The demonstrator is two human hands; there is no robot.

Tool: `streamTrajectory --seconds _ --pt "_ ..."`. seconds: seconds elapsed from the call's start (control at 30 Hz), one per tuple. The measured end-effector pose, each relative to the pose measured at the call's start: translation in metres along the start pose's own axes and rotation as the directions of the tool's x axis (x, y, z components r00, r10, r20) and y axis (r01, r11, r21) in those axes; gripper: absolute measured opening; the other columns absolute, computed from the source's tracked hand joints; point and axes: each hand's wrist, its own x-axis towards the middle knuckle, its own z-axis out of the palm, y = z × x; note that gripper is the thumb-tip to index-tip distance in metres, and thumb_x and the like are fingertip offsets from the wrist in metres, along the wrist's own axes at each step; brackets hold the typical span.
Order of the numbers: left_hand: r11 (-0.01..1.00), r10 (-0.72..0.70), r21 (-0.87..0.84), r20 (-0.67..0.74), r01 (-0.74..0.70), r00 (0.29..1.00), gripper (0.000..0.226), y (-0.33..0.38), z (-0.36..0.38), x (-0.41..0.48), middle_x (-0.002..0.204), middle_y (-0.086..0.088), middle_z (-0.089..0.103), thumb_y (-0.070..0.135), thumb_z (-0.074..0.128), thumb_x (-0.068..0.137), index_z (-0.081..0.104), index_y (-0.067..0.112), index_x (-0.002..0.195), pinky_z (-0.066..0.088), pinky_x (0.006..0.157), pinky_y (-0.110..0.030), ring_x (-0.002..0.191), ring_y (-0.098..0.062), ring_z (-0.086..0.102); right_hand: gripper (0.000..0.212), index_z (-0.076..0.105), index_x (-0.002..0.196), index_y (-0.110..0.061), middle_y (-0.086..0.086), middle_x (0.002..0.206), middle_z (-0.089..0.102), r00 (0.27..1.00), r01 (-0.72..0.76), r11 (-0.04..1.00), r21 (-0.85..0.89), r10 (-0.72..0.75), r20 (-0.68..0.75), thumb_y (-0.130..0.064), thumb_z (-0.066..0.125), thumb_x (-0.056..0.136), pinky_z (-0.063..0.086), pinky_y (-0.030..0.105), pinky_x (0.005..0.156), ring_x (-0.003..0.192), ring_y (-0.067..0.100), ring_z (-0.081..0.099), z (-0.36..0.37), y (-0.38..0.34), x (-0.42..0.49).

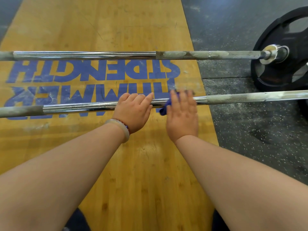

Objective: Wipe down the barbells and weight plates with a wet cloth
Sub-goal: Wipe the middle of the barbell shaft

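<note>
Head camera looked down at two bars lying on a yellow wooden platform (133, 172). The near barbell (83, 108) ran from side to side. The left hand (133, 112) sat on top of it, its fingers curled over the shiny metal. Just to the right of it, the right hand (182, 115) pressed a blue cloth (164, 109) onto the same bar. Its fingers looked straight, but they were blurry. The far barbell (83, 55) lay behind the near one, well apart from it. A black weight plate (265, 40) sat on the far bar's right end, over the dark speckled floor (250, 122).
</note>
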Motion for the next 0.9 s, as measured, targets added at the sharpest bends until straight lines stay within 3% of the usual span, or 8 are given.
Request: streamTrajectory --seconds 0.07,0.13,0.3,0.37,0.5,0.67,0.8,0.9 --pt "1.0 0.0 -0.005 0.003 0.0 1.0 0.049 0.0 -0.001 0.0 0.093 -0.003 0.067 0.032 0.027 0.096 0.057 0.009 0.128 0.045 0.075 -0.038 0.081 -0.026 0.062 0.058 0.035 0.145 -0.012 0.012 0.154 0.027 0.971 -0.237 0.971 0.035 0.238 -0.005 -0.037 0.015 0.098 0.004 0.038 0.117 0.144 0.031 0.01 -0.002 0.008 0.005" --pt "1.0 0.002 -0.004 -0.004 -0.002 1.0 0.049 0.0 -0.002 0.0 0.092 -0.003 0.067 0.032 0.027 0.097 0.056 0.009 0.128 0.045 0.075 -0.038 0.081 -0.025 0.062 0.057 0.036 0.145 -0.012 0.012 0.154 0.027 0.973 -0.231 0.973 0.002 0.231 -0.006 -0.037 0.016 0.098 0.004 0.041 0.117 0.144 0.033 0.008 -0.002 0.006 0.003" --pt "1.0 0.011 -0.012 0.0 -0.011 1.0 0.048 -0.001 0.0 0.001 0.096 -0.004 0.067 0.032 0.029 0.097 0.057 0.009 0.128 0.045 0.076 -0.038 0.084 -0.025 0.063 0.053 0.03 0.148 -0.017 0.008 0.154 0.029 0.943 0.318 0.945 -0.073 -0.308 0.124 -0.036 0.023 0.099 0.009 0.041 0.116 0.143 0.028 0.012 0.008 -0.007 -0.01" --pt "1.0 0.022 -0.016 0.011 -0.022 1.0 0.049 -0.002 0.0 0.0 0.097 -0.004 0.067 0.033 0.028 0.097 0.056 0.009 0.129 0.045 0.076 -0.039 0.084 -0.026 0.063 0.053 0.027 0.149 -0.017 0.008 0.156 0.025 0.969 0.235 0.97 -0.057 -0.229 0.092 -0.036 0.021 0.099 0.005 0.037 0.117 0.143 0.025 0.008 0.006 -0.001 -0.006" --pt "0.999 0.036 -0.013 0.001 -0.036 0.999 0.052 -0.005 0.0 -0.001 0.102 -0.003 0.067 0.034 0.026 0.096 0.053 0.008 0.131 0.045 0.078 -0.038 0.086 -0.025 0.062 0.056 0.027 0.149 -0.012 0.013 0.156 0.02 0.97 -0.24 0.97 0.03 0.241 -0.024 -0.036 0.019 0.099 0.011 0.042 0.118 0.144 0.029 0.006 0.001 0.002 0.0" --pt "0.989 0.095 0.112 0.021 -0.097 0.995 0.055 -0.01 0.008 -0.002 0.11 -0.003 0.064 0.043 0.035 0.094 0.049 0.01 0.134 0.046 0.075 -0.037 0.089 -0.024 0.061 0.055 0.021 0.149 -0.018 0.01 0.156 0.023 0.987 0.155 0.983 -0.097 -0.152 0.045 -0.037 0.026 0.098 0.0 0.038 0.117 0.143 0.028 0.003 0.008 -0.008 -0.014" --pt "0.962 0.142 0.224 0.074 -0.155 0.987 0.054 -0.015 0.007 0.003 0.091 -0.003 0.064 0.046 0.042 0.089 0.054 0.01 0.128 0.042 0.056 -0.03 0.068 -0.021 0.057 0.055 0.024 0.15 -0.02 0.01 0.158 0.017 1.0 0.002 0.999 0.034 -0.002 0.008 -0.039 0.024 0.098 -0.009 0.031 0.115 0.145 0.026 0.005 0.0 -0.005 0.005" --pt "0.955 0.162 0.221 0.173 -0.198 0.972 0.051 -0.016 0.002 0.01 0.091 -0.003 0.06 0.046 0.028 0.094 0.05 0.011 0.125 0.036 0.055 -0.031 0.067 -0.021 0.054 0.056 0.022 0.151 -0.021 0.011 0.159 0.013 0.998 -0.069 0.995 0.069 0.068 0.017 -0.041 0.021 0.099 -0.011 0.032 0.115 0.145 0.028 0.003 -0.001 -0.009 0.012"
